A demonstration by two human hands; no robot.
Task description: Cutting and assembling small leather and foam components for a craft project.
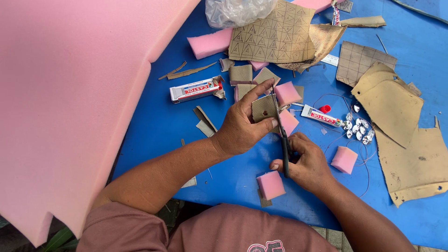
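I am looking down at my two hands over the blue table point(154, 126). My right hand point(305, 163) is gripping the handles of the scissors point(281, 135), with the fingers curled tight around them. I think the blades are a little apart, but they are thin and dark, so I cannot be sure. The scissors are pointing away from me, and their long line is running from my right hand straight up toward my left hand.

My left hand point(242, 126) is pinching a small tan square piece point(264, 108), thumb under it and fingers over its top. It is holding the piece up off the table, right beside the blades, so the edge is easy to snip. The piece is standing with its flat face toward me, and it is touching the blades on its right side.

Just past the tan piece, on the far side of the scissors, two pink foam blocks point(287, 93) are sitting close by. Another pink foam cube point(270, 185) is lying nearer to me than the scissors, just beside my right hand. One more pink cube point(344, 159) is lying to the right of that hand.

To the right of the scissors a small glue tube point(321, 115) is lying, and past it a bunch of shiny silver beads point(357, 127). To the left of the scissors the glue box point(196, 89) is resting. Far to the left a big pink foam sheet point(65, 102) is hanging over the table edge. Beyond the scissors a tan sheet with drawn triangles point(273, 35) is lying flat.
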